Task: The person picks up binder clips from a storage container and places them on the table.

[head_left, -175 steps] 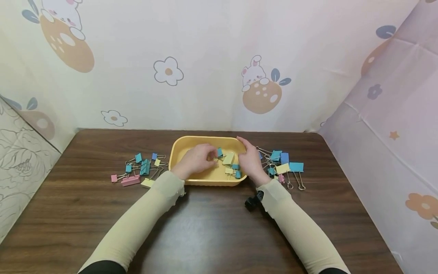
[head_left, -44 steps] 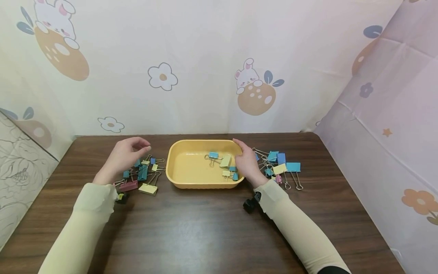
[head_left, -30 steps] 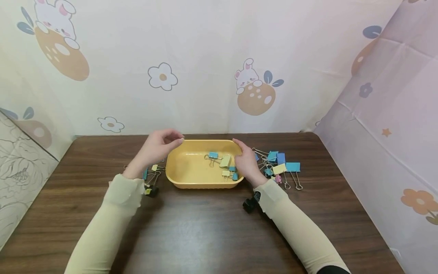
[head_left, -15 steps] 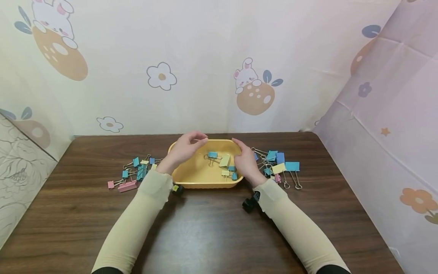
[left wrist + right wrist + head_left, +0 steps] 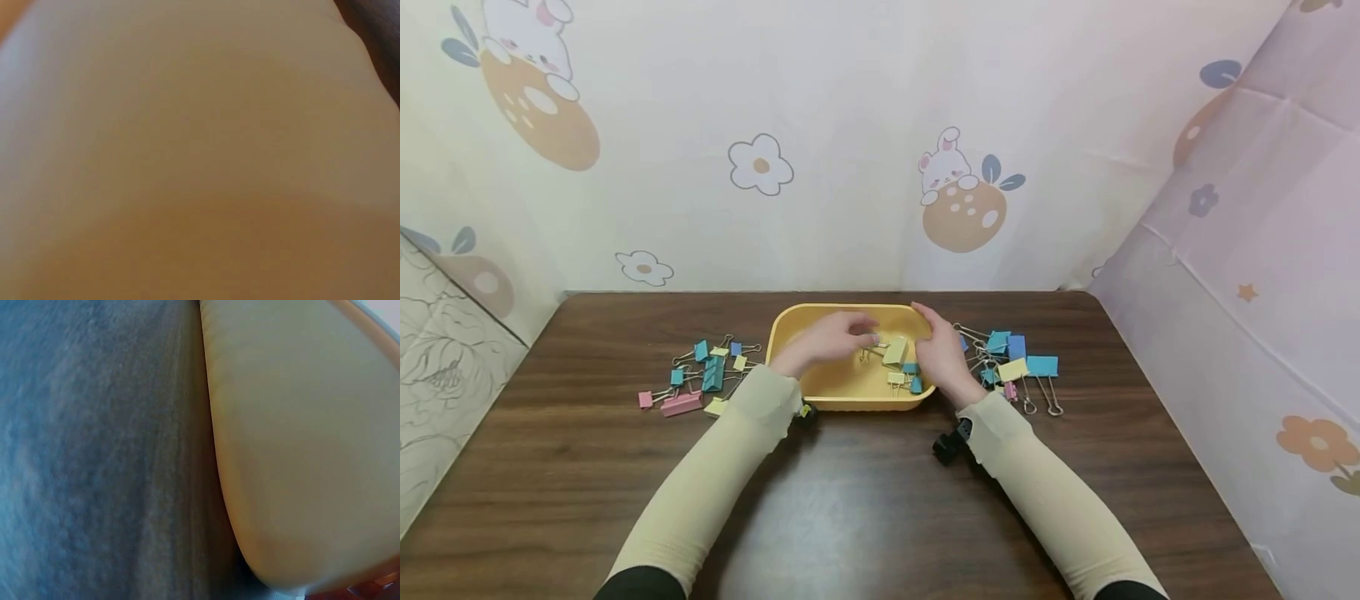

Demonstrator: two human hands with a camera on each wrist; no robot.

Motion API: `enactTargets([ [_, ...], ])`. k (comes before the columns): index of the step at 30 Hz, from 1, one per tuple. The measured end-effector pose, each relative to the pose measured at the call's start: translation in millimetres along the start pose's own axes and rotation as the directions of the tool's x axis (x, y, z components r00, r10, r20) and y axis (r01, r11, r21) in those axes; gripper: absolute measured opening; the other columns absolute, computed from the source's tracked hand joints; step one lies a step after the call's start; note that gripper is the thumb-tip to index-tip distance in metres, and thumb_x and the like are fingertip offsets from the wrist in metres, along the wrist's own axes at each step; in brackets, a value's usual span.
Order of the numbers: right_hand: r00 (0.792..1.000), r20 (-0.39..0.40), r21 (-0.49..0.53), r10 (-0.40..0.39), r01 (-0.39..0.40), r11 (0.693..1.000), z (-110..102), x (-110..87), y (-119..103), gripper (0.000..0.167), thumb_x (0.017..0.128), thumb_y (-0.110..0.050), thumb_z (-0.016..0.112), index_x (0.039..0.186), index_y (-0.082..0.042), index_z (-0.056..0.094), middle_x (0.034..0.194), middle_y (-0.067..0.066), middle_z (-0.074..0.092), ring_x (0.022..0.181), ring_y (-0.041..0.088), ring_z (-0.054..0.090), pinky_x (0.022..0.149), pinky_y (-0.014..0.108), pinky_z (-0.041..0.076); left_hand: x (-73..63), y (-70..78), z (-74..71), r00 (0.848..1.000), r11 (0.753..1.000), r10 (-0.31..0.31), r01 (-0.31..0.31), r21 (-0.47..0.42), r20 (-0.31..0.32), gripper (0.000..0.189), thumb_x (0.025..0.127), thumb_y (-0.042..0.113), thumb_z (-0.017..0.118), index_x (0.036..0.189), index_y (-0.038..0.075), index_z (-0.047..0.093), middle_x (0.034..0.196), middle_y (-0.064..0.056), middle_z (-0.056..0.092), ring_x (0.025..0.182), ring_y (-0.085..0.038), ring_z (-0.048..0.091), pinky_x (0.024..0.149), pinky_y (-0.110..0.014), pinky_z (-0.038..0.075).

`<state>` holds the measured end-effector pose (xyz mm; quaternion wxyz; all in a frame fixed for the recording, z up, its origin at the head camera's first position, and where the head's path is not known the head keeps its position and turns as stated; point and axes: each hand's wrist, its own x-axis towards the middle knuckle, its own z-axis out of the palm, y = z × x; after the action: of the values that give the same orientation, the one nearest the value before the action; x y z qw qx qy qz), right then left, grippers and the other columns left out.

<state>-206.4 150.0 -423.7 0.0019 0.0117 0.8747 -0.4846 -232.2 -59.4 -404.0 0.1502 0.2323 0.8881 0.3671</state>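
Note:
In the head view, my left hand (image 5: 831,337) is inside the yellow tray (image 5: 850,403), thumb and fingers apart over a small blue binder clip that they mostly cover. Just right of the fingertips lies a pale yellow binder clip (image 5: 895,352). Smaller clips, including a yellow one (image 5: 897,378) and a blue one (image 5: 916,385), sit in the tray's right front corner. My right hand (image 5: 943,354) grips the tray's right end at the rim. The left wrist view is a blur, while the right wrist view shows the tray wall (image 5: 300,437) close up.
On the dark wooden table (image 5: 865,500), a group of binder clips, including a teal clip (image 5: 712,375) and a pink clip (image 5: 682,405), lies left of the tray. Another group, with a large blue clip (image 5: 1042,367), lies to its right. A patterned curtain (image 5: 850,225) hangs behind.
My left hand has travelled right from above the left clip group and down into the tray. My right hand stays on the tray's right end. A small yellow clip now lies among the left group.

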Motion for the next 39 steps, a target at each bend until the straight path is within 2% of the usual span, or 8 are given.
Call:
enactTargets([
  [3, 1.000, 0.002, -0.004, 0.005, -0.005, 1.000, -0.4, -0.1, 0.0, 0.074, 0.084, 0.012, 0.042, 0.152, -0.018, 0.042, 0.150, 0.011, 0.045, 0.082, 0.029, 0.061, 0.060, 0.033, 0.049, 3.0, 0.2, 1.2, 1.000, 0.999, 0.006, -0.007, 0.044, 0.030, 0.045, 0.100, 0.034, 0.059, 0.136, 0.007, 0.059, 0.131, -0.009, 0.063, 0.120, -0.027, 0.057, 0.101, -0.042, 0.044],
  [9, 1.000, 0.004, 0.000, 0.017, -0.017, 1.000, -0.8, 0.0, 0.7, 0.075, 0.084, 0.012, 0.042, 0.152, -0.019, 0.041, 0.152, 0.009, 0.044, 0.109, 0.028, 0.057, 0.079, 0.036, 0.050, 0.9, 2.3, 1.5, 0.999, 0.996, -0.005, 0.000, 0.094, 0.053, 0.033, 0.095, 0.023, 0.069, 0.123, 0.008, 0.064, 0.117, -0.009, 0.067, 0.108, -0.025, 0.062, 0.096, -0.042, 0.047],
  [12, 1.000, 0.007, 0.004, 0.023, -0.023, 1.000, -0.5, 0.0, 1.3, 0.075, 0.085, 0.012, 0.042, 0.153, -0.020, 0.041, 0.153, 0.009, 0.043, 0.113, 0.028, 0.056, 0.082, 0.037, 0.049, -0.2, 1.6, 2.9, 0.997, 0.991, -0.013, 0.002, 0.136, 0.081, 0.032, 0.090, 0.018, 0.074, 0.120, 0.011, 0.065, 0.112, -0.008, 0.068, 0.103, -0.023, 0.063, 0.093, -0.041, 0.048],
  [16, 1.000, 0.003, -0.003, 0.023, -0.023, 1.000, -0.6, -0.1, 1.1, 0.074, 0.086, 0.011, 0.042, 0.152, -0.021, 0.042, 0.152, 0.008, 0.044, 0.109, 0.028, 0.057, 0.075, 0.035, 0.050, -1.0, 2.8, 4.2, 0.992, 0.981, -0.025, 0.001, 0.194, 0.121, 0.034, 0.086, 0.015, 0.079, 0.118, 0.015, 0.069, 0.109, -0.008, 0.067, 0.100, -0.022, 0.061, 0.091, -0.040, 0.048],
  [20, 1.000, 0.004, -0.003, 0.020, -0.020, 1.000, -0.8, 0.1, 1.0, 0.073, 0.087, 0.011, 0.042, 0.153, -0.020, 0.042, 0.152, 0.010, 0.044, 0.100, 0.029, 0.060, 0.064, 0.033, 0.049, -1.4, 4.6, 4.5, 0.990, 0.975, -0.027, -0.005, 0.221, 0.140, 0.027, 0.085, 0.015, 0.080, 0.111, 0.016, 0.073, 0.107, -0.006, 0.066, 0.101, -0.022, 0.059, 0.092, -0.039, 0.047],
  [24, 1.000, 0.005, 0.000, 0.027, -0.027, 1.000, -0.3, 0.4, 1.4, 0.073, 0.087, 0.011, 0.042, 0.152, -0.020, 0.042, 0.151, 0.010, 0.044, 0.097, 0.029, 0.060, 0.063, 0.033, 0.049, -1.7, 4.4, 5.0, 0.991, 0.973, -0.026, -0.005, 0.232, 0.133, 0.020, 0.084, 0.014, 0.081, 0.103, 0.014, 0.073, 0.102, -0.004, 0.067, 0.096, -0.020, 0.059, 0.090, -0.037, 0.047],
  [30, 0.999, 0.013, 0.008, 0.038, -0.038, 0.999, -0.8, 0.2, 0.8, 0.073, 0.086, 0.011, 0.042, 0.153, -0.020, 0.041, 0.153, 0.009, 0.043, 0.111, 0.029, 0.056, 0.080, 0.036, 0.049, -3.5, 4.8, 4.5, 0.994, 0.977, -0.050, 0.028, 0.210, 0.098, 0.017, 0.085, 0.013, 0.080, 0.094, 0.011, 0.066, 0.093, 0.000, 0.065, 0.087, -0.018, 0.057, 0.080, -0.033, 0.047],
  [39, 1.000, 0.009, 0.004, 0.026, -0.026, 1.000, -0.8, -0.8, -0.2, 0.073, 0.086, 0.011, 0.043, 0.153, -0.019, 0.041, 0.153, 0.009, 0.043, 0.109, 0.029, 0.057, 0.067, 0.033, 0.049, -5.4, 4.0, 2.3, 0.997, 0.980, -0.063, 0.054, 0.193, 0.038, 0.015, 0.086, 0.019, 0.080, 0.087, 0.014, 0.066, 0.086, 0.003, 0.064, 0.085, -0.019, 0.056, 0.079, -0.035, 0.045],
])
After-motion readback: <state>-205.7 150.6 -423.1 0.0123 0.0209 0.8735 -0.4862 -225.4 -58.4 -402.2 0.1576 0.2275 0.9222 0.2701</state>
